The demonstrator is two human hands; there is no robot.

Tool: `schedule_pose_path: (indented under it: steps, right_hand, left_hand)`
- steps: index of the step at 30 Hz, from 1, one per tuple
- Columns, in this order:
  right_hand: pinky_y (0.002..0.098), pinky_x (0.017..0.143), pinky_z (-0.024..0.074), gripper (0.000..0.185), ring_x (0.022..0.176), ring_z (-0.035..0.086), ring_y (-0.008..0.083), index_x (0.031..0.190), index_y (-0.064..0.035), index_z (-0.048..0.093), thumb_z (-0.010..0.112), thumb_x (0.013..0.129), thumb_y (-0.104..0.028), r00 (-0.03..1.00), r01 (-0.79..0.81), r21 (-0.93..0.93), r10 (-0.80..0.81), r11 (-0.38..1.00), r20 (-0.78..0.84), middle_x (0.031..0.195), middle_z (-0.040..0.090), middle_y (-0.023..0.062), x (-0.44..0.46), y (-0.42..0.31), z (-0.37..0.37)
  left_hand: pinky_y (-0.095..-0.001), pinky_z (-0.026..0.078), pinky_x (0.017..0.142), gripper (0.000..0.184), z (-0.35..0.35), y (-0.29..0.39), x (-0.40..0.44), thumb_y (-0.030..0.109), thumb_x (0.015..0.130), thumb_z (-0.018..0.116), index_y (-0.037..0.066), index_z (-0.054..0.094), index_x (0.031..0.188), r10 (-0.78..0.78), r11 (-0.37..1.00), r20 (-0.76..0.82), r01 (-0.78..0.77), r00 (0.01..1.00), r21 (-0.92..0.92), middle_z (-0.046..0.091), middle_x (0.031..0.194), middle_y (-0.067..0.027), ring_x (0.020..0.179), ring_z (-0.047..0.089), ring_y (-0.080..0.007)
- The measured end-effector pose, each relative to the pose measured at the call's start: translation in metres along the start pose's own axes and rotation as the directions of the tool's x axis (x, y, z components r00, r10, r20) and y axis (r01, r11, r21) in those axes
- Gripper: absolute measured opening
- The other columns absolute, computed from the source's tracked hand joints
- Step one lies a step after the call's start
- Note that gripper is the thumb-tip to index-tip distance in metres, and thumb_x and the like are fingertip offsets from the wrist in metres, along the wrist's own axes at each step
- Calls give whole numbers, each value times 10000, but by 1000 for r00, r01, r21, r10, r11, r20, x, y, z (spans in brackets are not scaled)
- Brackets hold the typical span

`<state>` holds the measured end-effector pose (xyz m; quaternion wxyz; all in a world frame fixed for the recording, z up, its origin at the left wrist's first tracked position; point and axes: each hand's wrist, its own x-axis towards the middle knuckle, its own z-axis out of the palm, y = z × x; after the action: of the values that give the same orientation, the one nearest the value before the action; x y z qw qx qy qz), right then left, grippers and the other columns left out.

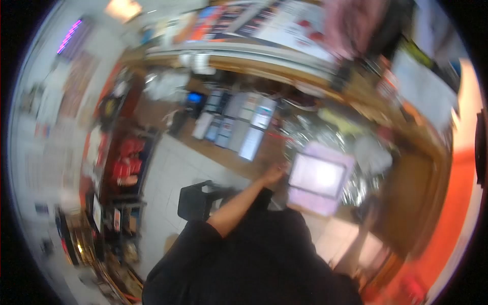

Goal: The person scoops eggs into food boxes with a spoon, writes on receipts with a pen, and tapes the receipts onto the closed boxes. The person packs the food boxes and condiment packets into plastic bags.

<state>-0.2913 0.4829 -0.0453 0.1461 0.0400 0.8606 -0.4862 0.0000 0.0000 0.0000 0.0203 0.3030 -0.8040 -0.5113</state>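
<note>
On the tabletop [265,155], the lilac panel [319,176] lies between left grip [274,174] and right grip [369,213], both too blurred to tell closed from open. Positioning it seems the step; next likely calls for steadying its edge.

"Where can the left hand [275,174] pass?"
"Along 1 strip of brown desk [270,152], between the row of flat boxes [236,124] and the lilac-edged panel [316,202]."
"And past the panel?"
"Crumpled clear plastic [310,124] crowds its far side; farther back, a ledge [244,63] bounds the desk."
"The right hand [372,212]?"
"Brown wood [412,203] offers room rightward; plastic lies towards the panel."
</note>
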Motion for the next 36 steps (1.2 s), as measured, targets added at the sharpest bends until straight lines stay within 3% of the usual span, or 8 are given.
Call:
schedule_pose_path:
  steps: [8, 16, 18, 20, 25, 29, 31, 36]
  right_hand:
    - [528, 930, 457, 582, 1080, 571, 506, 1156, 98, 636, 404, 1017, -417, 964, 83, -597, -217, 798, -155, 1173, 605, 348, 25, -16, 31]
    - [424, 904, 483, 430, 1118, 598, 385, 1207, 71, 598, 472, 1027, -299, 689, 180, -287, -329, 941, -646, 1189, 635, 234, -150, -284, 247]
    - [389, 928, 480, 398, 1143, 598, 348, 1247, 33, 592, 482, 1023, -277, 632, 241, -599, -592, 764, -500, 1230, 626, 220, -113, -223, 309]
    - [338, 815, 507, 233, 883, 629, 230, 1114, 50, 622, 528, 992, -125, 790, 453, -133, -466, 881, -397, 1045, 648, 151, -221, -408, 403]
    - [245, 722, 472, 156, 774, 576, 120, 1041, 32, 629, 559, 986, -96, 764, 635, 45, -618, 771, -187, 868, 626, 57, -299, -592, 495]
    - [231, 692, 459, 130, 733, 553, 90, 1009, 22, 637, 573, 978, -87, 762, 647, 156, -632, 746, -139, 856, 623, 43, -316, -652, 541]
    - [235, 679, 463, 119, 724, 559, 93, 1010, 24, 635, 577, 973, -73, 753, 650, 213, -656, 730, -49, 862, 624, 42, -334, -695, 579]
    - [273, 803, 506, 118, 856, 626, 132, 986, 43, 649, 636, 917, -52, 600, 676, 384, -773, 629, 208, 905, 653, 59, -363, -823, 703]
  left_hand:
    - [-365, 570, 796, 561, -198, -121, -70, 522, 983, 511, 64, 567, 1303, -294, 683, 253, 388, 922, -619, 669, 1093, -128, 882, 681, -245]
    - [-314, 551, 779, 370, -442, -209, -147, 372, 1006, 537, 35, 656, 1103, -376, 731, 228, 439, 898, -523, 650, 876, -68, 772, 627, -156]
    - [-321, 570, 716, 231, -479, -289, -152, 251, 961, 602, 49, 691, 1031, -435, 527, 226, 450, 872, -721, 615, 797, -25, 739, 613, -117]
    - [-318, 573, 718, 213, -525, -327, -161, 237, 951, 617, 50, 699, 1013, -455, 532, 283, 512, 844, -674, 612, 794, -20, 736, 609, -111]
    - [-350, 596, 787, 153, -656, -376, -144, 156, 930, 639, 24, 703, 975, -512, 550, 473, 697, 717, -461, 612, 794, -27, 746, 615, -137]
    - [-312, 581, 745, 167, -715, -422, -133, 22, 801, 688, -39, 712, 955, 80, 948, 465, 76, 882, -307, 725, 975, -123, 911, 701, -220]
    - [-307, 580, 739, 208, -717, -425, -148, -25, 788, 665, -64, 711, 986, -369, 676, 404, 540, 837, -502, 732, 954, -127, 871, 712, -215]
    - [-319, 589, 682, 192, -665, -452, -211, 67, 885, 659, -91, 703, 985, -595, 571, 304, 657, 744, -492, 728, 905, -151, 825, 719, -227]
